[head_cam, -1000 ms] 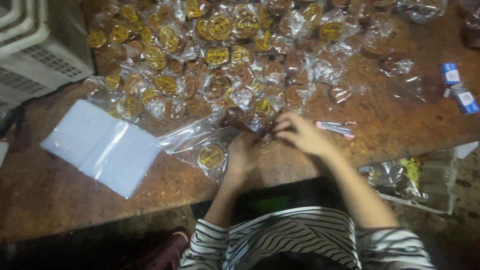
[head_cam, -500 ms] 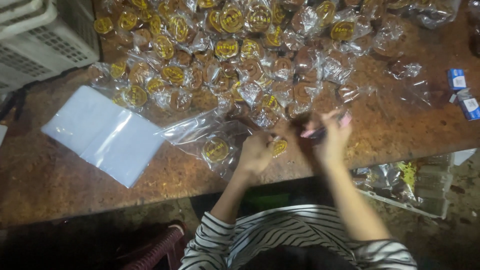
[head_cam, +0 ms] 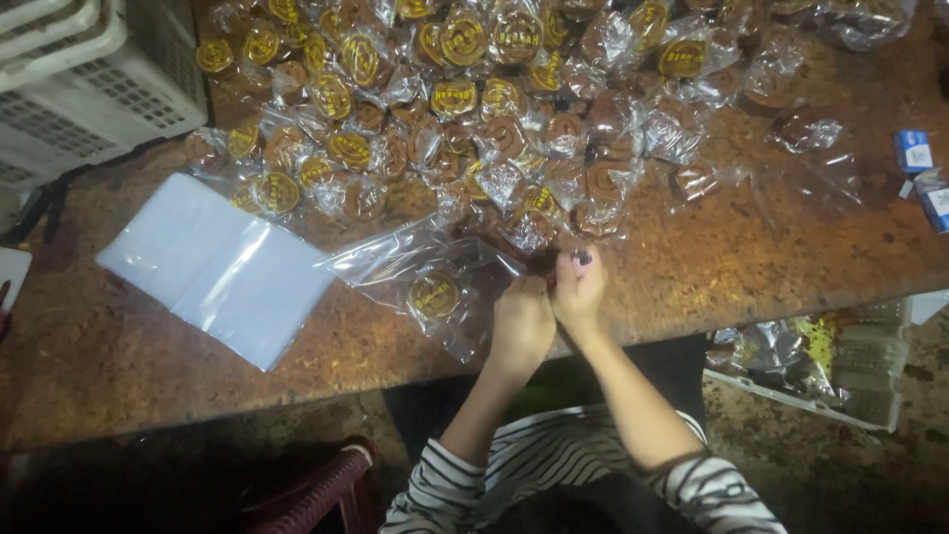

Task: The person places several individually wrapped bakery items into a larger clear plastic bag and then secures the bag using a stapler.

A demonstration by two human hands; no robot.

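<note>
Head view: at the worktop's (head_cam: 148, 396) near edge, left hand (head_cam: 522, 326) and right hand (head_cam: 578, 289), touching, both pinch the mouth of a clear bag (head_cam: 435, 287) holding one gold-labelled packet (head_cam: 435, 295), with a sheet stack (head_cam: 217, 267) to its left and the packet pile (head_cam: 474, 109) behind.

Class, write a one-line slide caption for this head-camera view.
Both hands, left hand and right hand, meet at a clear bag beside piled wrapped cookies on a brown table.

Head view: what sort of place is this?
Probably a small home or workshop packing spot: a worn table heaped with wrapped round sweets, a stack of clear bags, and white crates.
</note>
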